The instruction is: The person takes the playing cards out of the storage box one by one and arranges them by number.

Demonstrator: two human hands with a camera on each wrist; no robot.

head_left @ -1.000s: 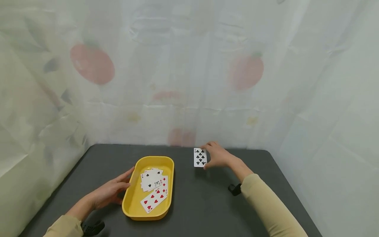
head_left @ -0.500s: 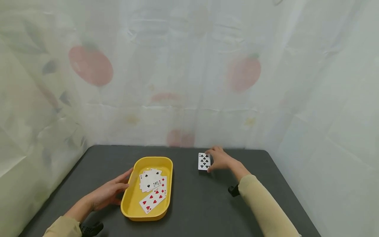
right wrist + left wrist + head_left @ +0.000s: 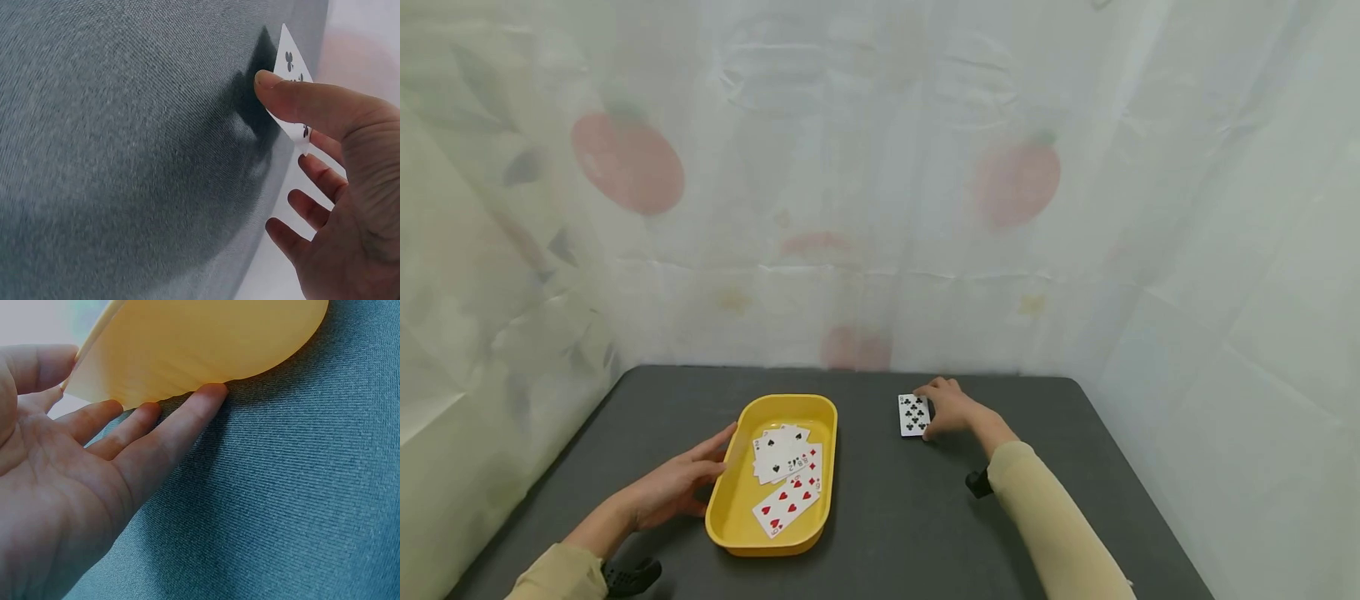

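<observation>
A yellow tray sits left of centre on the dark grey table and holds several face-up playing cards, among them a hearts card. My left hand lies flat beside it, straight fingers touching its left wall; in the left wrist view the fingertips rest under the tray edge. My right hand pinches a clubs card at the far right of the table. The right wrist view shows the thumb on the card, which casts a shadow on the cloth.
A pale curtain printed with red fruit closes off the back and both sides. The table's far edge runs just behind the tray and the card. Black wrist straps show on both sleeves.
My right hand has come down and slightly nearer with the clubs card still in its grip. The left hand and the tray have stayed put.
</observation>
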